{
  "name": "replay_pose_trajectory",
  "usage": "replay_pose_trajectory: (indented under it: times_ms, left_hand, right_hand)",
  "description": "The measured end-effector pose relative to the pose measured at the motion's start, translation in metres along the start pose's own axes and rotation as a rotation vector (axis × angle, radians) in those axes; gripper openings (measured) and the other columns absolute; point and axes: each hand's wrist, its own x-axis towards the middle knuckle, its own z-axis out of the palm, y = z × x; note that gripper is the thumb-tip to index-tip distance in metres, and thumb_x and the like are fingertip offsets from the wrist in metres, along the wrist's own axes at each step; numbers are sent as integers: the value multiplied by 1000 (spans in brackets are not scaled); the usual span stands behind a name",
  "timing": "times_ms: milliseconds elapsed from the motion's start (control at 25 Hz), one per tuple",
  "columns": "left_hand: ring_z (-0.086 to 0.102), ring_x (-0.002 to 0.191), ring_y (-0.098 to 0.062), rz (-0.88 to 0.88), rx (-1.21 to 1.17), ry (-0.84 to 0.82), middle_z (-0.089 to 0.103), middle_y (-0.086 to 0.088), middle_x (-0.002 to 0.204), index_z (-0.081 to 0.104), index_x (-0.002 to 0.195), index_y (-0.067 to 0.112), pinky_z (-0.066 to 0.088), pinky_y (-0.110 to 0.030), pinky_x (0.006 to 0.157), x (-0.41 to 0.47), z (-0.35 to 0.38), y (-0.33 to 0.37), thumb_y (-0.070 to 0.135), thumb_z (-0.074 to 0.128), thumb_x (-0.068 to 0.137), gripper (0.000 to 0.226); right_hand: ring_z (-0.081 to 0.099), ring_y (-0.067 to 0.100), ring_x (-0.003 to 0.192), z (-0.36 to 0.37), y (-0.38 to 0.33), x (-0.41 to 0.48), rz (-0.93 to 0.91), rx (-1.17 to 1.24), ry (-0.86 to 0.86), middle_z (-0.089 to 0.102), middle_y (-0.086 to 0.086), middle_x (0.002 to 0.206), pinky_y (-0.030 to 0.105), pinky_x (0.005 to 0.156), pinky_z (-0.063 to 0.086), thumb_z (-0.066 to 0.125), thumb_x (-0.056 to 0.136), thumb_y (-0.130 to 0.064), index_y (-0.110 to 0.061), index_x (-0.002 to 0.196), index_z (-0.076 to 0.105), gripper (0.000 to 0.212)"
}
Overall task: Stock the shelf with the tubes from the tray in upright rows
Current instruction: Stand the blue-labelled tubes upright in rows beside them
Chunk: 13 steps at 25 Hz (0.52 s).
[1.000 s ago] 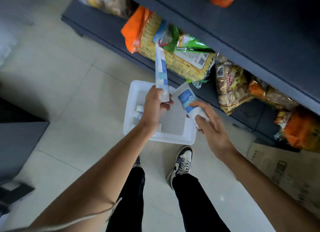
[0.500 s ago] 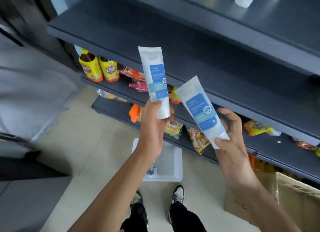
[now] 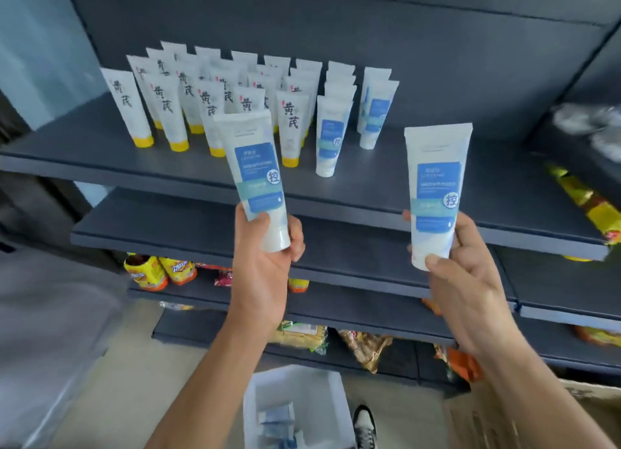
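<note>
Head view cuts your white tray point(image 3: 331, 386) off at the bottom edge, and the few tubes left in it are blurred; the back rows on the shelf point(image 3: 420, 180) hide behind the front ones. Your left hand point(image 3: 265, 267) is raised, its grip closed around the cap end of one blue-label tube point(image 3: 257, 176), held upright and slightly tilted. Your right hand point(image 3: 467, 270) grips a second tube point(image 3: 435, 193) the same way, well apart. Half a second ago both tubes sat lower, before the snack shelves; now they face the upright rows of blue-label tubes point(image 3: 331, 134) beside the yellow-capped tubes point(image 3: 290, 126).
</note>
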Motion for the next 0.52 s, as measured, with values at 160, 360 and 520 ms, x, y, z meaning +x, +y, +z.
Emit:
replay_pose_trajectory:
  times_ms: [160,360,520]
  left_hand:
    - [48,75,-16,-24,28,12,58,-4,90,56,125,13,38,-30,69,28,31,-17,31,48,93,37]
    - [59,117,-17,19,229,-55,66,0,128,55,141,14,42,-35,99,69,68,-55,30,59,89,55]
    - [59,123,-19,29,306,0,66,0,133,55,141,15,42,-40,101,101,85,-85,34,64,80,64]
  right_hand:
    - [60,23,125,-44,-19,41,-46,-71,10,64,7,136,31,99,53,58,85,12,-18,136,44,61]
    - [68,25,116,-100,-25,127,-34,-234,23,70,0,126,37,99,55,65,88,12,-21,130,52,55]
    - [70,18,110,-136,-6,205,7,-345,-29,75,-4,117,34,97,57,79,84,-2,-27,120,61,47]
